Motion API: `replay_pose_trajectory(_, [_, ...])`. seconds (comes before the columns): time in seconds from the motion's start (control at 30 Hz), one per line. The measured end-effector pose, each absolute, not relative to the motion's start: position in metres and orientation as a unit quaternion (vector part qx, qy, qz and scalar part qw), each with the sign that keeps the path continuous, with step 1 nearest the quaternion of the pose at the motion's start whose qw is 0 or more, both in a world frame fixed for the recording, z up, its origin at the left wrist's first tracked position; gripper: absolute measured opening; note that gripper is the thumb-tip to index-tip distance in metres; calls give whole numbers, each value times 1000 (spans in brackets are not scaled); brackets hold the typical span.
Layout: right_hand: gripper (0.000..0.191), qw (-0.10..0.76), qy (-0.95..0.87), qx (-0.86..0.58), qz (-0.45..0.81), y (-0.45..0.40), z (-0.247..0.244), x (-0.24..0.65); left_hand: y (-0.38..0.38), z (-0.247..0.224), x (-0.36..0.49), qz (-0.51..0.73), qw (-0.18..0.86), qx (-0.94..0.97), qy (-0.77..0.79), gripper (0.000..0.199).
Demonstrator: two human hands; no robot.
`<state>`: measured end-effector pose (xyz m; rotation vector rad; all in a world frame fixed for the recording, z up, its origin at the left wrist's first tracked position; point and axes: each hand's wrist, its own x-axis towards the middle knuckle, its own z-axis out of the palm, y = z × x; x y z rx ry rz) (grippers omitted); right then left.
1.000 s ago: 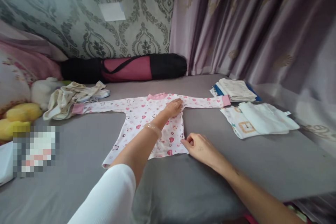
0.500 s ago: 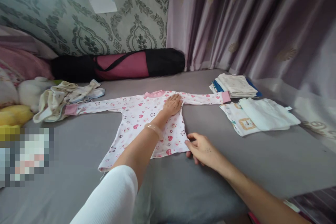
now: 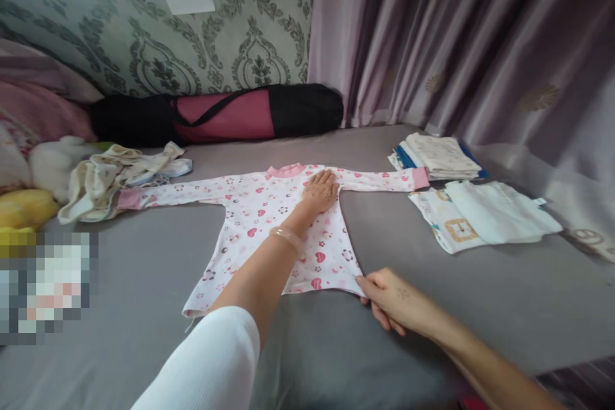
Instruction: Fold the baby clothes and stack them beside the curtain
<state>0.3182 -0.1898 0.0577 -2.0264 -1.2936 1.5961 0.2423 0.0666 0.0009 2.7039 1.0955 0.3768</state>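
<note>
A small white long-sleeved shirt [image 3: 259, 224] with pink hearts, pink collar and pink cuffs lies spread out on the grey bed sheet [image 3: 144, 269]. My left hand [image 3: 319, 191] rests flat on its upper right part, near the shoulder, fingers together but stretched out. A translucent bangle is on that wrist. At the shirt's lower right corner, my right hand [image 3: 388, 298] pinches the hem between thumb and fingers, and the fabric there is drawn out to a point.
Crumpled cream clothes [image 3: 103, 179] touch the left cuff. Folded cloths [image 3: 444, 155] and a white folded garment [image 3: 504, 211] lie at the right. Behind is a long black and maroon bag [image 3: 225, 116]. Plush toys [image 3: 60, 163] sit at the far left.
My right hand has closed on the shirt's lower right corner and moved right and nearer, stretching the hem outward. My left hand stays flat on the shirt. The view has shifted slightly.
</note>
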Motion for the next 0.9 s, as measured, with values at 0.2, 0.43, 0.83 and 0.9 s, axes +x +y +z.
replay_pose_trajectory(0.2, [49,-43,-552,-708,439,-170,76,316,59,9,242,162,90,913,362,46])
replay_pose_trajectory(0.43, [49,-152,-673,-678,253,-147,128,316,43,60,190,148,92,912,372,32])
replay_pose_trajectory(0.83, [57,87,-772,-619,114,-82,51,262,-47,78,-35,-46,152,724,671,34])
replay_pose_trajectory(0.9, [64,60,-761,-637,110,-89,35,257,-63,69,-41,-11,191,726,661,38])
